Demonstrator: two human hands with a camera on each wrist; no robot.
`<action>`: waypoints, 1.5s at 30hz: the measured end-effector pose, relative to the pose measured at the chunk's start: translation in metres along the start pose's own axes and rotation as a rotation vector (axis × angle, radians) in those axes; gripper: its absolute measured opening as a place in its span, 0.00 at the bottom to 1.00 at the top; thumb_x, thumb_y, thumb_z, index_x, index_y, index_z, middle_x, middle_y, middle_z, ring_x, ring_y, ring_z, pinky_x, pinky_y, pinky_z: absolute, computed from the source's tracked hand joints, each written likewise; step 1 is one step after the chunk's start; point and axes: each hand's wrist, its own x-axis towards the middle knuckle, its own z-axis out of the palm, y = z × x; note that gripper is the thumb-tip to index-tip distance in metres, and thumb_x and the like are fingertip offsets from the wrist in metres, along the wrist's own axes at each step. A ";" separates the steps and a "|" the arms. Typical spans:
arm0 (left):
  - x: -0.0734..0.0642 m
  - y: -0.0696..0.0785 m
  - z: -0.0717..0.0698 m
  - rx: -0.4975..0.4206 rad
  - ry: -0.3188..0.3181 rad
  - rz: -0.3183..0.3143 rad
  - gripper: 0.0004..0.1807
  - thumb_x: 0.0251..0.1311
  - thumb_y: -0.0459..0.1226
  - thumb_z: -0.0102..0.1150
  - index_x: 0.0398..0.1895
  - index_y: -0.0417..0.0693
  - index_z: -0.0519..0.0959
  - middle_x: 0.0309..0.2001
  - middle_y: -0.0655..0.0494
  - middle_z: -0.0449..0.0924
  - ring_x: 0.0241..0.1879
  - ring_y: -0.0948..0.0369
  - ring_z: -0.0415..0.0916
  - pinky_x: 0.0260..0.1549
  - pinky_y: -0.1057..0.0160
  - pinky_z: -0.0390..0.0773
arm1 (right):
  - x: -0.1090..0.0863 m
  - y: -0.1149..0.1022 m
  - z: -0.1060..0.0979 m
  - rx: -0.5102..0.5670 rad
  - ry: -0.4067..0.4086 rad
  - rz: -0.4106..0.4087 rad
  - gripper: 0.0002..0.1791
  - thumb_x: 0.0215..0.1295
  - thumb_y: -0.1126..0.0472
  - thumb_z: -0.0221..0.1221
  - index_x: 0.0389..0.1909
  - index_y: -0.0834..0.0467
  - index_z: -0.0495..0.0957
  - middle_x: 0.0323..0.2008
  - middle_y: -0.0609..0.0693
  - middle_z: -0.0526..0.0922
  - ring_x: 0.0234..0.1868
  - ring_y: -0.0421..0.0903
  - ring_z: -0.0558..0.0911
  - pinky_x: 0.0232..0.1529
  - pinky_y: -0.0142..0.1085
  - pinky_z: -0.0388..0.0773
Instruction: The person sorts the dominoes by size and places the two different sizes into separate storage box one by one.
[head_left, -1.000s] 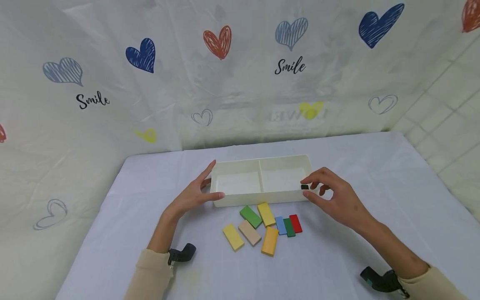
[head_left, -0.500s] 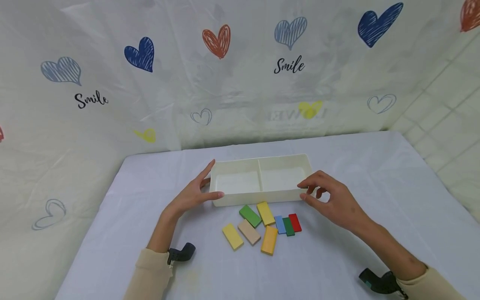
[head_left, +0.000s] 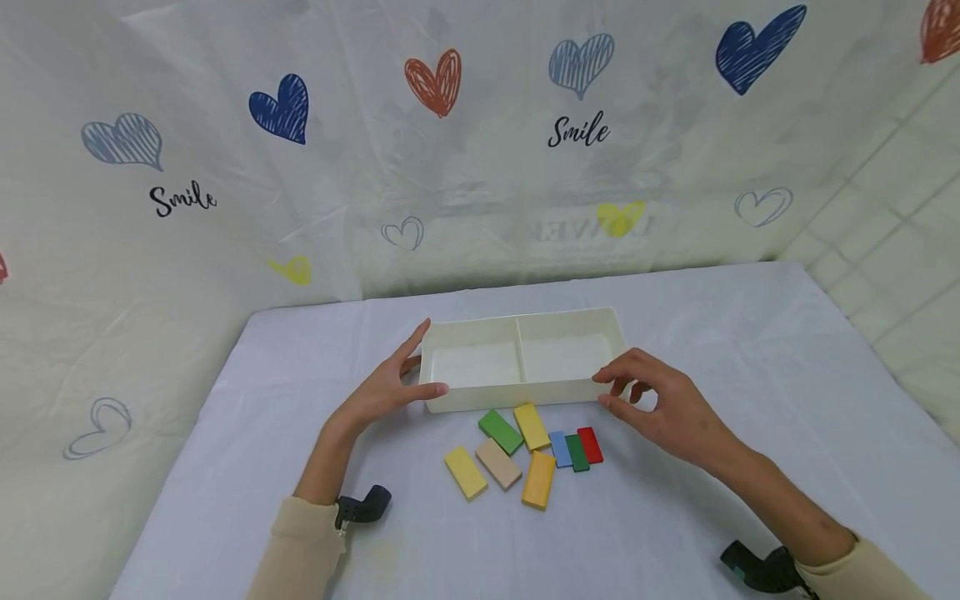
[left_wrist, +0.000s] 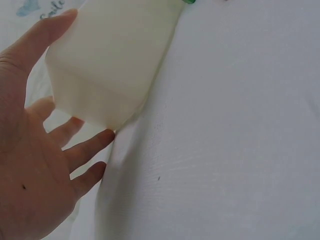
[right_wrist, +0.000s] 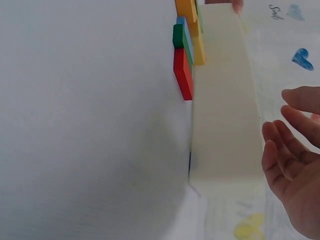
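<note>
A white two-compartment box [head_left: 480, 398] stands on the table. My left hand [head_left: 393, 387] holds its left end, thumb over the front wall and index finger at the back corner; in the left wrist view the other fingers touch the end wall. At the right front corner of the box is my right hand [head_left: 663, 404], thumb and index finger apart. Seen from the right wrist, this right hand [right_wrist: 297, 160] has loosely bent fingers and no visible block. The front wall hides part of the box's floor.
Several flat blocks lie in front of the box: green [head_left: 500, 432], yellow [head_left: 532, 427], another yellow [head_left: 466, 473], tan [head_left: 498, 465], orange [head_left: 538, 481], blue [head_left: 560, 450], dark green [head_left: 577, 453] and red [head_left: 590, 446]. A printed curtain [head_left: 480, 183] hangs behind the table.
A small dark block showed between my right thumb and index finger a second ago, then only a sliver; now it is out of sight. My right hand has shifted slightly left and down.
</note>
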 end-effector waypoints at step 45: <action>0.000 0.001 0.000 0.001 -0.001 -0.018 0.58 0.56 0.56 0.75 0.79 0.93 0.42 0.84 0.66 0.52 0.81 0.54 0.59 0.72 0.34 0.63 | -0.009 0.002 0.013 0.094 -0.203 0.048 0.15 0.64 0.64 0.72 0.48 0.47 0.84 0.44 0.45 0.86 0.41 0.32 0.82 0.43 0.33 0.83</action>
